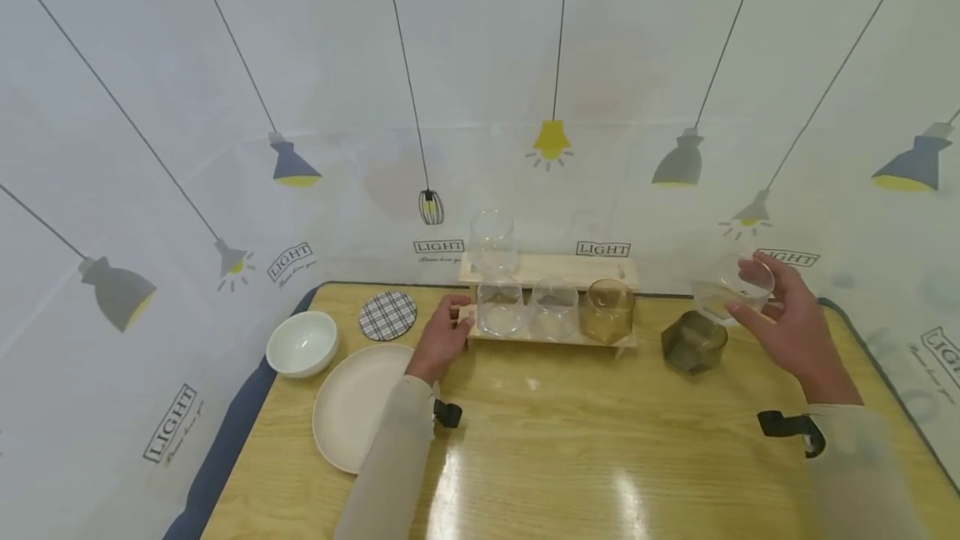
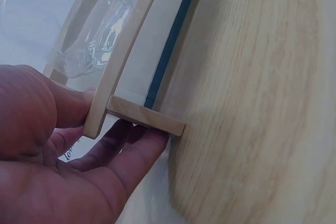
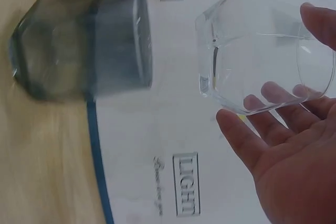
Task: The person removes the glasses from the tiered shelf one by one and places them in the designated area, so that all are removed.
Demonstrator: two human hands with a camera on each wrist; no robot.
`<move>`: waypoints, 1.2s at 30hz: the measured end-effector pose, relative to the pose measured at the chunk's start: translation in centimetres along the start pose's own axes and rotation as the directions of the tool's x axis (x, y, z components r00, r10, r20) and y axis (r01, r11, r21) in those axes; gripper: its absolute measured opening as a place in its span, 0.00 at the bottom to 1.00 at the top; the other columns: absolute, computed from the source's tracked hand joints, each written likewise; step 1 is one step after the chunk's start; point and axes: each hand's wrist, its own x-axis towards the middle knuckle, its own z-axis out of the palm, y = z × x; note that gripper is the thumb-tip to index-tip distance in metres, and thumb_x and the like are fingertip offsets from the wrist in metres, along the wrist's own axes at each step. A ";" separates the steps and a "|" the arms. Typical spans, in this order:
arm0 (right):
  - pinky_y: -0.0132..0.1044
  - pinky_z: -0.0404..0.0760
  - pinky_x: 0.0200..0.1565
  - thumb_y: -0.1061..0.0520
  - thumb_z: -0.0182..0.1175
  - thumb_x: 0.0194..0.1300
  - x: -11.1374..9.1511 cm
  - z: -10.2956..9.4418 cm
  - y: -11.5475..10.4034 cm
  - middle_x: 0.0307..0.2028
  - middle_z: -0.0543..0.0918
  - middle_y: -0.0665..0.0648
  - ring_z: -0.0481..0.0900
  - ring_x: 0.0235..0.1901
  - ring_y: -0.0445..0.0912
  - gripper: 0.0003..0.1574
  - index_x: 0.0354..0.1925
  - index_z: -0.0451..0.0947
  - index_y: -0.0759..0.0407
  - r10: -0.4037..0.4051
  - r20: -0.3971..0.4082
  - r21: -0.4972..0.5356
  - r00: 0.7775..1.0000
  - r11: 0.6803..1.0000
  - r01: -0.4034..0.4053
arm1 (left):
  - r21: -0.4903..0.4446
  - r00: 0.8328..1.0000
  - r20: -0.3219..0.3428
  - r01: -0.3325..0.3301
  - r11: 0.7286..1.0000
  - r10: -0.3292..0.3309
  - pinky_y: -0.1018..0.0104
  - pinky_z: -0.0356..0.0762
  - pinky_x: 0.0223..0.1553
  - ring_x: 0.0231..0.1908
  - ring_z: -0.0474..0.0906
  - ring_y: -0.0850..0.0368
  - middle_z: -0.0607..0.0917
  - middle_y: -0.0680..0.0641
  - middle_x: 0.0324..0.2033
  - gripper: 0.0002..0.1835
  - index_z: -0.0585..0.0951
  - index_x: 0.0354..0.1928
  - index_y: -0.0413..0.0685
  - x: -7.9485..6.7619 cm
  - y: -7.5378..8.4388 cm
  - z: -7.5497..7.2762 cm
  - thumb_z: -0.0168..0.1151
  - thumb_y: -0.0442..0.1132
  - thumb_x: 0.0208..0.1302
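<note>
My left hand (image 1: 444, 338) grips the left end of a two-tier wooden rack (image 2: 126, 45), thumb on the shelf and fingertips under a leg. On the lower shelf stand two clear glasses (image 1: 500, 309) and an amber glass (image 1: 609, 312); another clear glass (image 1: 492, 242) stands on the upper shelf at the left. My right hand (image 1: 795, 327) holds a clear faceted glass (image 3: 252, 51) up in the air, thumb on one side and fingers on the other. Below that glass, a dark grey glass (image 1: 693, 343) stands on the table, right of the rack.
At the left of the wooden table (image 1: 555, 448) are a white bowl (image 1: 303, 345), a checked round coaster (image 1: 387, 315) and a cream plate (image 1: 352, 415), partly behind my left forearm. A backdrop (image 1: 480, 65) printed with hanging lamps rises right behind the table.
</note>
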 end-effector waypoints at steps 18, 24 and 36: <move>0.10 0.70 0.48 0.60 0.67 0.74 -5.0 -1.2 8.5 0.62 0.71 0.28 0.65 0.59 0.16 0.47 0.82 0.57 0.52 0.105 -0.047 0.037 0.993 0.994 -0.104 | -0.010 1.000 0.002 0.014 1.000 -0.014 0.55 0.80 0.49 0.54 0.80 0.47 0.79 0.38 0.62 0.19 0.71 0.71 0.55 0.2 0.0 0.2 0.54 0.44 0.83; 0.10 0.68 0.50 0.61 0.66 0.74 -6.0 -0.4 10.0 0.64 0.71 0.28 0.66 0.59 0.17 0.47 0.82 0.55 0.52 0.133 -0.020 0.079 0.991 0.988 -0.131 | -0.014 1.000 0.002 0.014 1.000 -0.014 0.56 0.78 0.47 0.51 0.79 0.48 0.79 0.39 0.61 0.20 0.71 0.71 0.56 0.1 0.0 0.1 0.54 0.44 0.83; 0.09 0.62 0.53 0.51 0.64 0.77 -7.1 0.7 10.7 0.75 0.67 0.41 0.57 0.66 0.19 0.50 0.85 0.48 0.52 0.187 0.013 -0.009 0.982 0.982 -0.187 | -0.020 1.000 -0.006 0.010 1.000 -0.010 0.55 0.80 0.48 0.52 0.80 0.47 0.79 0.38 0.63 0.20 0.71 0.71 0.55 0.1 -0.2 0.1 0.55 0.43 0.83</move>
